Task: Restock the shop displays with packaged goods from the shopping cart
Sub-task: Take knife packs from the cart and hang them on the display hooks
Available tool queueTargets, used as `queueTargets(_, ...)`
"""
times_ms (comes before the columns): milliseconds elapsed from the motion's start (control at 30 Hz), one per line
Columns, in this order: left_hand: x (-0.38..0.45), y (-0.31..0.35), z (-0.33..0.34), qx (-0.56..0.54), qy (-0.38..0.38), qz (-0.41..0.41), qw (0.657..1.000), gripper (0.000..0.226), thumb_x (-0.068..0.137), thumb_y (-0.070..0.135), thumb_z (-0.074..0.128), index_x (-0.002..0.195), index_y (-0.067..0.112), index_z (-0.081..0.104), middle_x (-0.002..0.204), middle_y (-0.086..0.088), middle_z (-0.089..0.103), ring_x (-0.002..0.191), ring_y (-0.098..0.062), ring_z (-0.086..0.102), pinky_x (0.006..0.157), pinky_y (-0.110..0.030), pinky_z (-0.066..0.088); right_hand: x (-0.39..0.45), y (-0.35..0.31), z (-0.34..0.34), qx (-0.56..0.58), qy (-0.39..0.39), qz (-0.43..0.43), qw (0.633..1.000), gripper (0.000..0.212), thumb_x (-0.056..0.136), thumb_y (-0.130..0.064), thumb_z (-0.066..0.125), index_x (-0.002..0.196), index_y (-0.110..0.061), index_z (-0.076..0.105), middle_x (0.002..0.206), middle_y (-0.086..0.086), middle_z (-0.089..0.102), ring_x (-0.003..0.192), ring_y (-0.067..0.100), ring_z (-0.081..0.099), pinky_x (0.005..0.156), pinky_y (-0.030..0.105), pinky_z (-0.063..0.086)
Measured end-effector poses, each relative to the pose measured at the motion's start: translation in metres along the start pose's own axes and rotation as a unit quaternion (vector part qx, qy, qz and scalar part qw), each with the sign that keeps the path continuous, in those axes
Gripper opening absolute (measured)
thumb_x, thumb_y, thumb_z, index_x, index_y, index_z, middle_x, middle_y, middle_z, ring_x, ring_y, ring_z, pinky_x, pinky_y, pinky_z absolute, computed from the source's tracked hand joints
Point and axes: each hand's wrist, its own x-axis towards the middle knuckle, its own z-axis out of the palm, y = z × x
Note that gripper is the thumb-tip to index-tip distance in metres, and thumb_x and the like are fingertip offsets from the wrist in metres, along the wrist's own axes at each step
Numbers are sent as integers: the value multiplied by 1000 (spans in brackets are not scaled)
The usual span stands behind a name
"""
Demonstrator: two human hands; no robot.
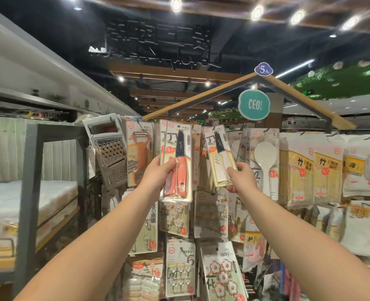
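While each hand (158, 170) (240, 177) grips one, knife packs (178, 161) (219, 157) hang.

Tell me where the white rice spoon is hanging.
The white rice spoon hangs right of centre in the head view, just right of the right hand, left of the bamboo stick packs.

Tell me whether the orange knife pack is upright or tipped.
Roughly upright: the orange knife pack has its blade pointing up and handle down, gripped by the left hand.

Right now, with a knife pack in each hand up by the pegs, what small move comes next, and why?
Probably slide the orange-handled knife pack in the left hand onto its peg. It is already raised to the top row in front of a matching pack, while the right hand holds the white-handled knife pack beside it.
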Motion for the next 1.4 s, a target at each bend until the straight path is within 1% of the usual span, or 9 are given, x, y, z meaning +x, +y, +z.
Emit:
queueTargets(133, 0, -1, -8, 2, 9, 1, 1000, 5, 98, 19, 58, 99, 22, 62, 101, -6, 74, 95, -27, 70, 96, -50, 53, 9, 2, 5, 9, 18, 9, 1000, 54, 95, -21, 59, 145, -16, 37, 134, 7, 54, 68, 18, 68, 55, 31, 58)
queueTargets(267, 0, -1, -15, -13, 22, -1, 1000, 5, 97, 20, 59, 101, 21, 62, 105, -8, 74, 101, -29, 69, 99, -52, 51, 12, 6, 12, 70, -21, 54, 996, 58, 94, -17, 64, 144, -14, 35, 132, 8, 52, 97, 24, 65, 52, 27, 57)
queueTargets(400, 2, -3, -20, -19, 21, -2, 1000, 5, 97, 19, 60, 101, 20, 62, 102, -8, 74, 94, -26, 71, 95, -47, 53, 9, 19, 15, 34, -55, 88, 994, 64, 94, -27, 63, 148, -16, 30, 144, 10, 43, 116, 29, 54, 79, 40, 58)
queueTargets(567, 1, -4, -19, -51, 8, -12, 999, 9, 98, 13, 58, 106, 15, 60, 98, -8, 73, 79, -18, 70, 82, -38, 57, -9, 11, 15, -55, -77, 1, 996, 61, 93, -39, 61, 145, -14, 39, 140, 5, 50, 100, 20, 54, 80, 37, 49)
queueTargets(633, 3, -7, -16, -71, 8, -22, 997, 14, 97, 11, 59, 111, 12, 59, 98, -8, 73, 79, -18, 71, 81, -39, 58, -28, -3, 16, -14, -155, -22, 988, 49, 94, -38, 61, 136, -14, 50, 127, 0, 58, 105, 17, 60, 89, 38, 55)
queueTargets(767, 1, -14, -3, -80, -3, -29, 996, 15, 94, 6, 62, 108, 12, 60, 90, -7, 73, 71, -17, 71, 68, -34, 58, -65, -28, 26, -10, -300, -30, 953, 30, 91, -38, 65, 112, -19, 62, 102, -1, 67, 81, 9, 66, 71, 26, 57)
queueTargets(1033, 0, -22, 12, -67, -4, -38, 997, 19, 95, 21, 63, 111, 11, 65, 95, -9, 76, 85, -26, 72, 83, -44, 57, -76, -27, 32, -11, -235, -18, 972, 13, 94, -19, 63, 103, -10, 59, 88, 4, 71, 61, 9, 67, 49, 22, 51)
queueTargets(1233, 4, -22, 1, -79, 14, -53, 995, 12, 97, 23, 60, 107, 18, 66, 101, -10, 74, 89, -29, 70, 82, -51, 58, -49, -8, 23, 14, -136, -11, 991, 19, 97, -21, 57, 113, -11, 56, 100, 3, 69, 67, 12, 64, 54, 26, 48)
queueTargets(1400, 10, -23, -13, -47, 32, -44, 997, 9, 99, 20, 58, 105, 17, 64, 85, -5, 73, 73, -22, 69, 71, -43, 58, -22, 15, 6, 22, -77, -7, 997, 27, 99, -24, 55, 124, -14, 55, 108, 2, 67, 93, 21, 67, 71, 34, 54)
